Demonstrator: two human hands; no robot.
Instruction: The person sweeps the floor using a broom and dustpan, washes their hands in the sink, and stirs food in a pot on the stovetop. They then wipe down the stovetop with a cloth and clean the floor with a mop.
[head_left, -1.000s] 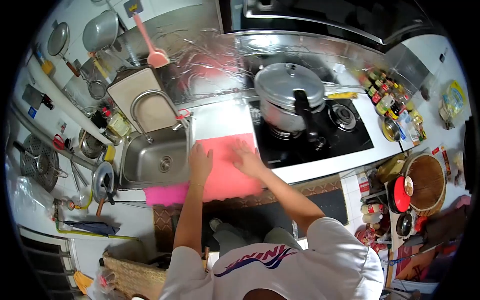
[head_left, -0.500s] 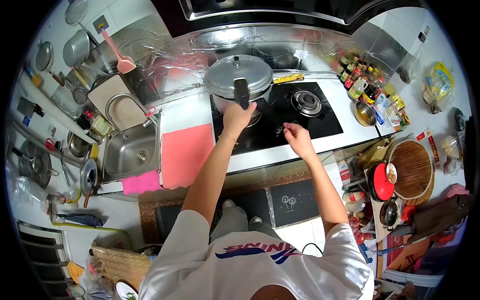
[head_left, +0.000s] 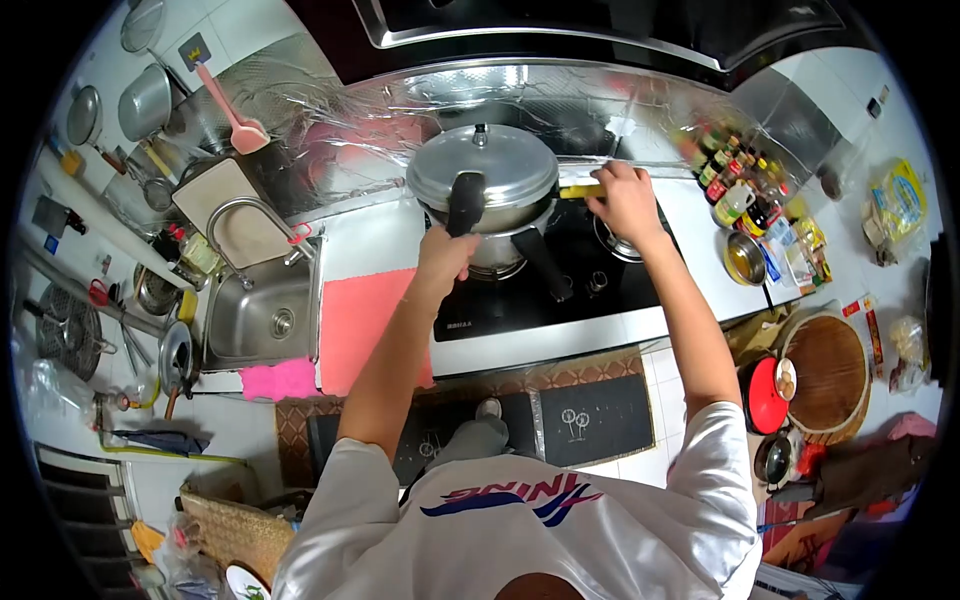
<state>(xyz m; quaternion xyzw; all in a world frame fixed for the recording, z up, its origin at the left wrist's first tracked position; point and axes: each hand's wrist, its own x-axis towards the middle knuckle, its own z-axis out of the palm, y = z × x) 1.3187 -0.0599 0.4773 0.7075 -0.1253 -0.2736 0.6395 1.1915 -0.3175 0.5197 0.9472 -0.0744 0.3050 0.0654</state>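
Note:
A silver pressure cooker (head_left: 500, 250) stands on the left burner of the black gas stove (head_left: 530, 310). Its domed lid (head_left: 490, 155) covers the top; whether it rests fully on the rim I cannot tell. My left hand (head_left: 443, 258) is wrapped around the lid's black handle (head_left: 465, 200). The pot's own black handle (head_left: 543, 265) points out front-right, out of line with the lid's. At the back of the stove, my right hand (head_left: 628, 205) closes on the end of a long narrow yellow object (head_left: 580, 191), its kind unclear. That hand is above the right burner (head_left: 612, 243), partly covering it.
To the left are a steel sink (head_left: 262, 315) with a curved faucet (head_left: 232, 225) and a pink cloth (head_left: 365, 325) on the counter. Sauce bottles (head_left: 735, 195) and a small steel bowl (head_left: 743, 260) stand to the right. A range hood (head_left: 600, 30) overhangs the stove.
My right hand has moved from near the stove's front up to the yellow object at the back and closed on it. My left hand keeps the lid handle, now swung slightly left.

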